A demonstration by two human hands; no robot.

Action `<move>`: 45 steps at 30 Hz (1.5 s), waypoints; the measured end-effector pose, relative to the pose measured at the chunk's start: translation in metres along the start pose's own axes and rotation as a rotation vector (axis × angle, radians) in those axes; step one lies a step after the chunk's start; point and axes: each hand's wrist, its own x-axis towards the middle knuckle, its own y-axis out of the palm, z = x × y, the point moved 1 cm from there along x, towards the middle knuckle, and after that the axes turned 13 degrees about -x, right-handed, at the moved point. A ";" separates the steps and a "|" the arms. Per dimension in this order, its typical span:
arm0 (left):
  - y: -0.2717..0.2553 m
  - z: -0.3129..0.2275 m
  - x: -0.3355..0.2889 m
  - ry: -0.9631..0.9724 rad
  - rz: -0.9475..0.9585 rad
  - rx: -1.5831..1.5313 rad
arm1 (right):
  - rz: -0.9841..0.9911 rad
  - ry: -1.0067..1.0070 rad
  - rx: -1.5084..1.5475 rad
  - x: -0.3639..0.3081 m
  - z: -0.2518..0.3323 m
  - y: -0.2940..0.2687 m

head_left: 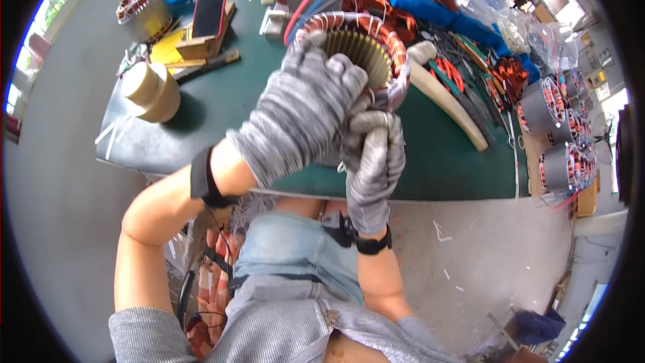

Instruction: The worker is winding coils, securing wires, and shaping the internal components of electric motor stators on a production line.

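A motor stator [398, 54] stands on the green bench, its open bore tilted toward me. A ring of copper windings tied with white lacing surrounds the yellow-lined slots. My left hand [295, 104], in a grey knitted glove, lies over the stator's near left rim with its fingers curled onto the windings and into the bore edge. Just below the near right rim is my right hand [376, 151], gloved alike. Its fingers are bent and pressed together close to the left fingertips; whatever they pinch is hidden.
Left on the bench [222, 114] are a cream tape roll stack [151, 91], a phone [210, 7] on a wooden block and another stator [144, 13]. A pale curved mallet handle [449, 104], pliers [449, 74] and blue bins [437, 7] lie right. Several wound stators [541, 104] stand far right.
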 end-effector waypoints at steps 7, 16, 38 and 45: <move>0.000 0.000 0.000 0.108 0.084 -0.133 | -0.044 -0.231 -0.370 -0.028 -0.027 -0.014; -0.008 -0.003 0.013 0.042 0.176 -0.357 | 0.149 -0.014 -0.167 -0.010 -0.016 -0.015; -0.006 0.003 0.007 -0.010 -0.003 -0.373 | -0.286 -0.507 -0.660 -0.019 0.017 -0.050; 0.011 0.004 0.007 0.007 0.037 -0.384 | -0.240 -0.575 -0.985 0.010 -0.014 -0.009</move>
